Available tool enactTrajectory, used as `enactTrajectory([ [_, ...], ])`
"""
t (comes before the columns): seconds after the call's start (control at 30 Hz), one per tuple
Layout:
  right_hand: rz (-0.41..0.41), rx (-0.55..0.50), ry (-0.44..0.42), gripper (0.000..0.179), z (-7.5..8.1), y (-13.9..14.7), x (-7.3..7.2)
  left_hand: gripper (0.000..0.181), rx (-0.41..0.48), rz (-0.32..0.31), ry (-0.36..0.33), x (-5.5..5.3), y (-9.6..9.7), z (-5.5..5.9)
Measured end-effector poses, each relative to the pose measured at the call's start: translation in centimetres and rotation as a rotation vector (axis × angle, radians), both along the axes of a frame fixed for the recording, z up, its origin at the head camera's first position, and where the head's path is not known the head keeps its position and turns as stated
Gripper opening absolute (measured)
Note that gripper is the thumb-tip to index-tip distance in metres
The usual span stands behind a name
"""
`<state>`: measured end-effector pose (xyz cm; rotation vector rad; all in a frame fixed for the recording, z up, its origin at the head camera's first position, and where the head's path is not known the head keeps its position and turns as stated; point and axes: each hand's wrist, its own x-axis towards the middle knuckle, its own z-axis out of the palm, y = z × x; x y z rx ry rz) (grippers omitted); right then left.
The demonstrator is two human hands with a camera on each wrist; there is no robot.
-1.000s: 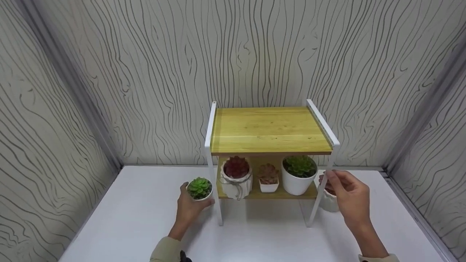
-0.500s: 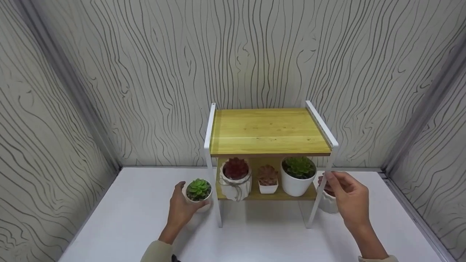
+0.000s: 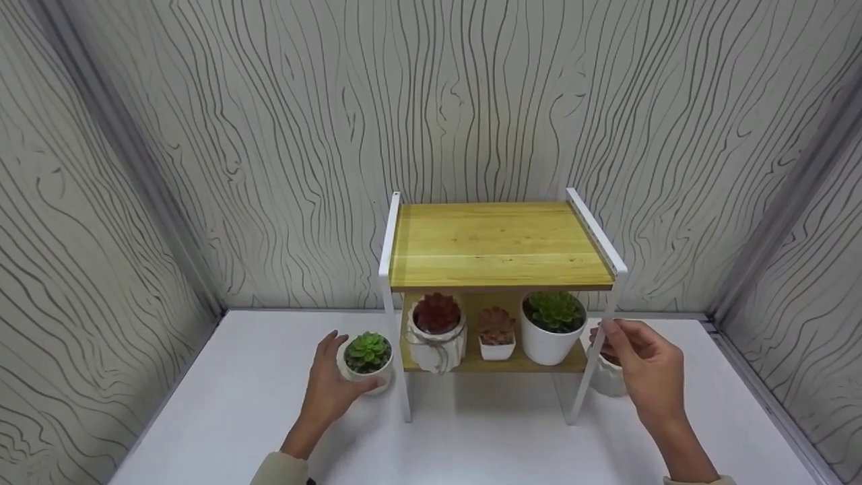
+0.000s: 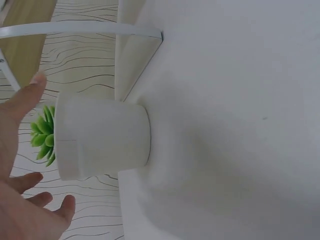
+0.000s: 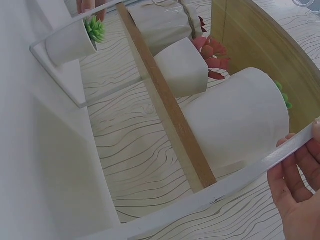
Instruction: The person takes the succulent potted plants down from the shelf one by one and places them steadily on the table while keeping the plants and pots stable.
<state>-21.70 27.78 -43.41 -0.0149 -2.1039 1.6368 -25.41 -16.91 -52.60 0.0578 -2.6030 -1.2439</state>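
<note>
On the tabletop (image 3: 222, 411), just outside the left legs of the two-tier rack (image 3: 502, 246), the white pot (image 4: 102, 137) stands upright with its green succulent (image 3: 368, 349); the left hand (image 3: 331, 380) arches beside it, thumb and fingers loosely spread about the rim, and no firm grip or clear contact shows; the right hand (image 3: 656, 370) pinches the rack's right front leg (image 3: 584, 387) between thumb and fingers.

Judging by its small size beside the hand, the pot should be light, and its wall looks rigid; the smooth surface may slide under dry fingertips, and if it is ceramic, a knock against the metal-looking leg could chip it; the best hold is probably low around the wall, under the rim band, thumb opposite fingers; the leaves look bendy and would make a poor handle.

As for looks, the pot is plain matt white, narrowing slightly toward its base, with a broader band at the lip; the succulent is a bright green rosette of plump, pointed leaves, set in a dark, grainy filling.
</note>
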Motion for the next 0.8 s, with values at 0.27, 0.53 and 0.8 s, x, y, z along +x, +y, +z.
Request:
enactTrajectory([
  [0.27, -0.004, -0.007, 0.008, 0.027, -0.1, 0.0, 0.1, 0.094, -0.088, -0.089, 0.047, 1.3, -0.2, 2.0],
  [0.53, -0.019, 0.005, 0.022, 0.028, -0.2, -0.1, 0.2, 0.082, -0.047, -0.191, 0.131, 2.3, 0.2, 3.6],
  [0.8, -0.029, 0.007, 0.012, 0.028, 0.1, -0.4, 0.2, 0.073, 0.023, -0.312, 0.182, 3.1, 0.8, 5.2],
])
